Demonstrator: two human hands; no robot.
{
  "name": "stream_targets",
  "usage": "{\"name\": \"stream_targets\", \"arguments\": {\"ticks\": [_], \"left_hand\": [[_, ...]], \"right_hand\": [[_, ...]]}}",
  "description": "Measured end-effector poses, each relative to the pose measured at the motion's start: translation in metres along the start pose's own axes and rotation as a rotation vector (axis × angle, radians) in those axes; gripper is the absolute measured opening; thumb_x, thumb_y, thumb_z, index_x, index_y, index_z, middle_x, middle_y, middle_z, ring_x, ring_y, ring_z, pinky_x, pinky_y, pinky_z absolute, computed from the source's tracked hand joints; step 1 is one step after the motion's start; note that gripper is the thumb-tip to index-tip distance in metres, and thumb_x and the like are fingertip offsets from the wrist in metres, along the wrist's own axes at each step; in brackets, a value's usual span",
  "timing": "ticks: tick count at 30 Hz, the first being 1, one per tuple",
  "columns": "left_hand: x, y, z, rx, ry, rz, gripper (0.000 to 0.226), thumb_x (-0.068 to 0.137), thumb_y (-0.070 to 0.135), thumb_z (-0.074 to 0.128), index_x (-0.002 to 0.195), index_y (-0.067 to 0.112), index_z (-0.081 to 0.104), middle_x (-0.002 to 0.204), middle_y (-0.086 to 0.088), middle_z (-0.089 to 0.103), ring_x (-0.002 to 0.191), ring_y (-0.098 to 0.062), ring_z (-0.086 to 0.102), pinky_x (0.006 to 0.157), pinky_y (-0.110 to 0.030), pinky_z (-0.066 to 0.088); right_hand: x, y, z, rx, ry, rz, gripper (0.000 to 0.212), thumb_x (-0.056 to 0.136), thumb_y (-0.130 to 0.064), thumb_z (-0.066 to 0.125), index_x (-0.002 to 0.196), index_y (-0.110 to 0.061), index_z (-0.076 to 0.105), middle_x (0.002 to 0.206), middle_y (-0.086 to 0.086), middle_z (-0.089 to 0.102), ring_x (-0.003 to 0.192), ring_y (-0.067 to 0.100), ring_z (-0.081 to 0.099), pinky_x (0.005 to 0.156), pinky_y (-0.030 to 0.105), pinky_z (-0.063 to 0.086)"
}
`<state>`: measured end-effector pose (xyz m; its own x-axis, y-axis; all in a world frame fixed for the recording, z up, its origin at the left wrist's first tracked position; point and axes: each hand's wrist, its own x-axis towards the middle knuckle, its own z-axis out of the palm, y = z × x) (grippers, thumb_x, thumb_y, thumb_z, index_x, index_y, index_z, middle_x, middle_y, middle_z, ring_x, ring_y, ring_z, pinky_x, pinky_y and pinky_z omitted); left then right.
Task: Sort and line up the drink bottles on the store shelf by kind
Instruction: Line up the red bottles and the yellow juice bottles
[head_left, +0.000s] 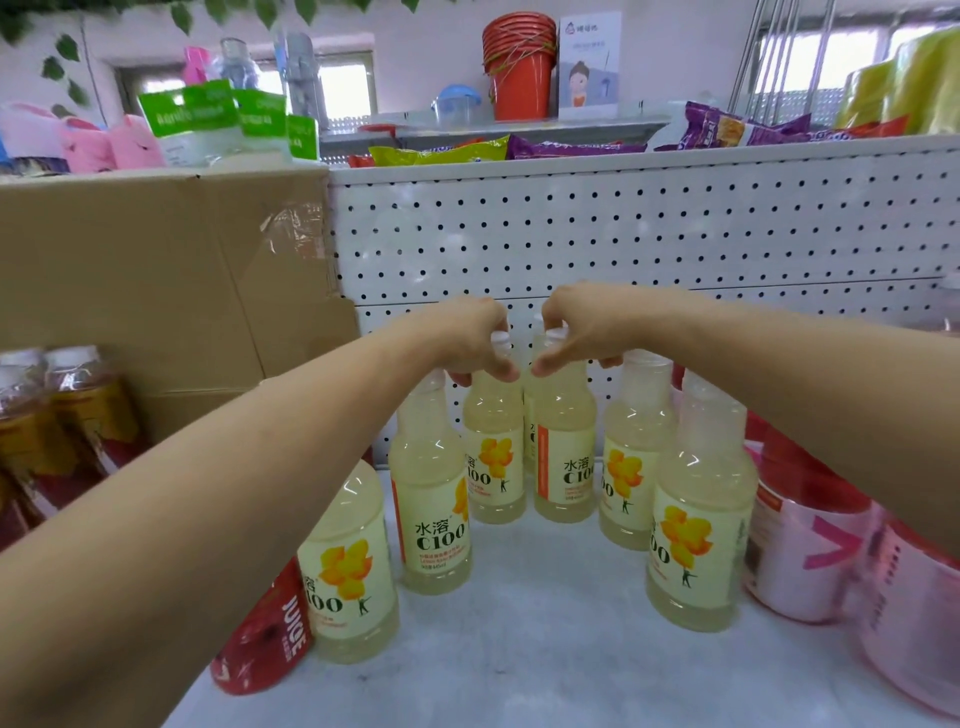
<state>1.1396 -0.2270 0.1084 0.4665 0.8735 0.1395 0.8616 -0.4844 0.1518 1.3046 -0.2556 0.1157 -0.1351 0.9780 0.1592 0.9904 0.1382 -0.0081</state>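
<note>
At the back of the white shelf surface (545, 649), close to the white perforated metal back panel (623, 234), two pale yellow plastic drink bottles with white caps and yellow-flower C100 labels stand upright side by side, nearly touching. The left hand (467, 338) grips the left rear bottle (493, 447) at cap and neck, fingers curled round it; the right hand (576, 332) grips the right rear bottle (563, 447), fingers curled over its white cap; the two thumbs almost meet between the necks; a sliver of another pale bottle shows between the held pair, mostly hidden.

Four more of the same kind are upright and untouched: the left middle bottle (431, 499) and left front bottle (348, 561) come forward on the left; the right middle bottle (628, 457) and right front bottle (696, 519) come forward on the right; with the rear pair they make a V open toward the camera.

The red-labelled juice bottle (265, 639) sits just beside the left front bottle, near the shelf's front edge. Clear pink-labelled bottles (800, 551) crowd the right side, blurred. Amber drink bottles with white caps (67, 415) are at far left; the brown cardboard box (156, 270) is behind them, against the panel's left end.

Above the panel lie yellow and purple snack packets (441, 153); the stack of orange-red plastic buckets (519, 57) stands higher up; pink plush toys (104, 145) are at upper left.
</note>
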Motion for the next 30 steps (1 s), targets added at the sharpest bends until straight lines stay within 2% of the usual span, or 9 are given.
{"name": "stream_targets", "arguments": {"ticks": [3, 6, 14, 17, 19, 21, 23, 26, 30], "left_hand": [[0.001, -0.002, 0.000, -0.017, -0.010, -0.005, 0.059, 0.085, 0.038, 0.076, 0.133, 0.016, 0.050, 0.112, -0.003, 0.064, 0.074, -0.015, 0.071, 0.083, -0.039, 0.059], [0.001, -0.002, -0.001, -0.015, -0.021, 0.005, 0.060, 0.081, 0.033, 0.081, 0.131, 0.022, 0.050, 0.107, 0.001, 0.062, 0.073, -0.013, 0.070, 0.083, -0.038, 0.060], [-0.002, 0.001, 0.001, 0.014, 0.001, 0.036, 0.058, 0.082, 0.032, 0.080, 0.130, 0.019, 0.051, 0.117, 0.000, 0.053, 0.070, -0.013, 0.068, 0.072, -0.031, 0.058], [-0.006, 0.005, -0.002, 0.054, 0.010, 0.029, 0.061, 0.084, 0.038, 0.077, 0.135, 0.019, 0.049, 0.121, -0.003, 0.057, 0.070, -0.013, 0.065, 0.067, -0.029, 0.054], [-0.014, 0.008, -0.006, 0.116, 0.020, 0.016, 0.069, 0.087, 0.047, 0.071, 0.143, 0.020, 0.043, 0.135, -0.003, 0.054, 0.093, -0.018, 0.065, 0.079, -0.031, 0.049], [-0.032, 0.008, -0.012, 0.171, 0.060, 0.006, 0.077, 0.088, 0.056, 0.064, 0.150, 0.021, 0.034, 0.150, -0.001, 0.044, 0.128, -0.022, 0.051, 0.099, -0.037, 0.041], [-0.058, 0.004, -0.013, 0.178, 0.096, -0.003, 0.080, 0.088, 0.062, 0.059, 0.152, 0.024, 0.030, 0.154, 0.000, 0.040, 0.136, -0.022, 0.043, 0.105, -0.039, 0.039], [-0.090, -0.001, -0.008, 0.192, 0.059, -0.106, 0.079, 0.087, 0.064, 0.059, 0.151, 0.026, 0.032, 0.148, 0.000, 0.047, 0.128, -0.024, 0.051, 0.092, -0.036, 0.043], [-0.099, -0.001, -0.012, 0.124, 0.031, -0.153, 0.051, 0.094, 0.045, 0.062, 0.136, 0.022, 0.043, 0.115, 0.001, 0.054, 0.084, -0.019, 0.066, 0.066, -0.031, 0.046]], "right_hand": [[0.000, 0.002, -0.003, 0.018, -0.040, -0.033, 0.057, 0.075, -0.049, 0.080, 0.115, -0.014, 0.059, 0.103, 0.008, 0.067, 0.081, 0.025, 0.070, 0.071, 0.035, 0.056], [-0.002, 0.004, -0.005, 0.036, -0.089, -0.068, 0.048, 0.072, -0.033, 0.085, 0.112, -0.029, 0.059, 0.106, 0.007, 0.067, 0.083, 0.024, 0.070, 0.076, 0.038, 0.058], [-0.008, -0.004, -0.003, 0.056, -0.058, -0.049, 0.049, 0.078, -0.028, 0.081, 0.120, -0.021, 0.057, 0.103, 0.007, 0.065, 0.083, 0.027, 0.070, 0.076, 0.039, 0.057], [-0.011, -0.006, -0.006, 0.036, -0.076, -0.026, 0.066, 0.078, -0.036, 0.080, 0.135, -0.024, 0.049, 0.127, 0.005, 0.060, 0.106, 0.026, 0.063, 0.091, 0.039, 0.052], [-0.021, -0.006, -0.011, 0.044, -0.063, -0.007, 0.083, 0.079, -0.045, 0.077, 0.147, -0.024, 0.036, 0.146, 0.000, 0.045, 0.127, 0.023, 0.050, 0.105, 0.039, 0.042], [-0.038, -0.004, -0.018, 0.063, -0.022, 0.023, 0.084, 0.082, -0.049, 0.072, 0.151, -0.024, 0.030, 0.151, -0.001, 0.040, 0.132, 0.022, 0.045, 0.106, 0.038, 0.037], [-0.057, 0.002, -0.022, 0.046, -0.008, 0.076, 0.076, 0.085, -0.051, 0.068, 0.148, -0.023, 0.036, 0.149, 0.000, 0.043, 0.131, 0.022, 0.046, 0.104, 0.036, 0.036], [-0.076, 0.011, -0.020, 0.021, -0.069, 0.174, 0.060, 0.086, -0.047, 0.069, 0.139, -0.024, 0.051, 0.143, 0.001, 0.050, 0.125, 0.023, 0.051, 0.101, 0.037, 0.037], [-0.078, 0.016, -0.021, 0.137, -0.043, 0.158, 0.036, 0.085, -0.031, 0.074, 0.119, -0.025, 0.065, 0.129, 0.003, 0.059, 0.077, 0.010, 0.061, 0.101, 0.040, 0.044]]}}
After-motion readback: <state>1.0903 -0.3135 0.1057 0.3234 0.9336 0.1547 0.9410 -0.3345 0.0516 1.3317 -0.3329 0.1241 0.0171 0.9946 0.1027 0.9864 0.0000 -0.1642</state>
